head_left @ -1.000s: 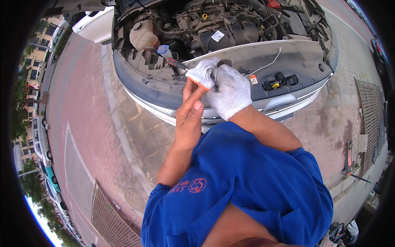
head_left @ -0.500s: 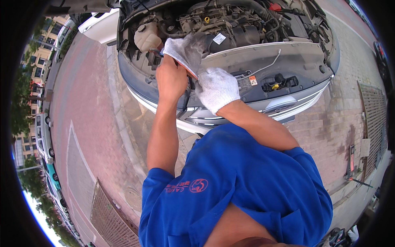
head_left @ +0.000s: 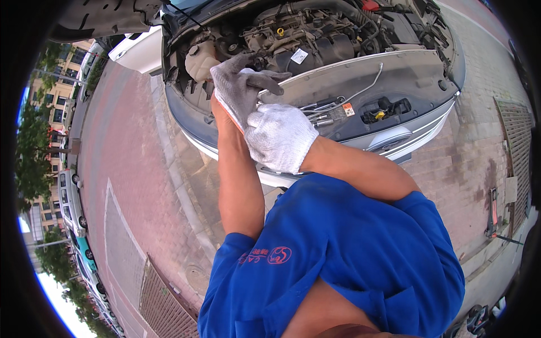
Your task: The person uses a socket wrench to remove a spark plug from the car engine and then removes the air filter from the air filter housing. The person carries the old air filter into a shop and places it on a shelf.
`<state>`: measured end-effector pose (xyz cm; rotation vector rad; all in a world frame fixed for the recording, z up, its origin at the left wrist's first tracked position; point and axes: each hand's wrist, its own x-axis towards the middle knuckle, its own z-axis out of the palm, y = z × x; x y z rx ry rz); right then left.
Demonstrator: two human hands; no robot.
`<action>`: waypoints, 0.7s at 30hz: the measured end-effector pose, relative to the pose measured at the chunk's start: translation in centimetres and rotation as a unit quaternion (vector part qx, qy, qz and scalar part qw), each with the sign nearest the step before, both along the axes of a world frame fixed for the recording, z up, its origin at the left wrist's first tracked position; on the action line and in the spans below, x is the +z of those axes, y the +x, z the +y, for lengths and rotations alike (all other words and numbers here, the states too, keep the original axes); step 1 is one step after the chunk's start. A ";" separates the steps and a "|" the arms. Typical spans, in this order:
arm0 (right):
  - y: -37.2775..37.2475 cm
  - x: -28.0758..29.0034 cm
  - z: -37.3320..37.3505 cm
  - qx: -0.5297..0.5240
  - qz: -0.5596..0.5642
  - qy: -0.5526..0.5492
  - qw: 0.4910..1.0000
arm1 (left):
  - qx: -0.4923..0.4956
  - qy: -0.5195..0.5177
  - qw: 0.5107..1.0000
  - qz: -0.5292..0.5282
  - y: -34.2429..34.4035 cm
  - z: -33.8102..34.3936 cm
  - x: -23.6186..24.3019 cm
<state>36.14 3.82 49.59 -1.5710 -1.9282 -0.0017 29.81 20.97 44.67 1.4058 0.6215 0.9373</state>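
Observation:
My left hand (head_left: 239, 84) is inside a grey-coated work glove (head_left: 230, 93) with a white knit lining and an orange cuff edge. The glove's fingers are stretched apart, pointing toward the engine bay. My right hand (head_left: 282, 138), in a white knit glove, is closed on the cuff at the left wrist; its fingertips are partly hidden. Both hands are above the front edge of a car with its bonnet raised. Just beyond the left hand stands a whitish plastic fluid reservoir (head_left: 200, 61). Several metal hand tools (head_left: 322, 115) lie on the front panel, right of my hands.
The engine (head_left: 315, 42) fills the bay ahead, with a yellow ring handle (head_left: 280, 32) on it. A thin bent metal rod (head_left: 366, 87) lies over the front panel. Part of the raised bonnet (head_left: 104, 19) shows at upper left. A long red-and-black tool (head_left: 493, 211) lies on the paving at right.
The glove has gone from bunched and loose around my left fingers to covering the hand, fingers spread. My right hand has moved left and nearer me, pulling the cuff toward the wrist.

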 end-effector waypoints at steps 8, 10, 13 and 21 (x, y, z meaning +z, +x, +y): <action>0.8 -1.8 0.2 -0.066 0.051 -0.013 0.996 | -0.257 -0.323 0.887 -0.205 1.0 -3.8 5.7; 0.1 -2.0 0.0 -0.026 0.026 -0.030 0.999 | -0.195 -0.209 0.935 -0.209 0.7 -2.8 4.0; 0.0 -1.4 -0.2 0.018 0.010 -0.049 0.999 | -0.038 -0.100 0.961 -0.256 -0.1 -1.9 2.7; -1.2 -2.6 -0.5 0.093 0.045 -0.096 0.990 | -0.145 -0.224 0.921 -0.283 0.9 -5.5 4.8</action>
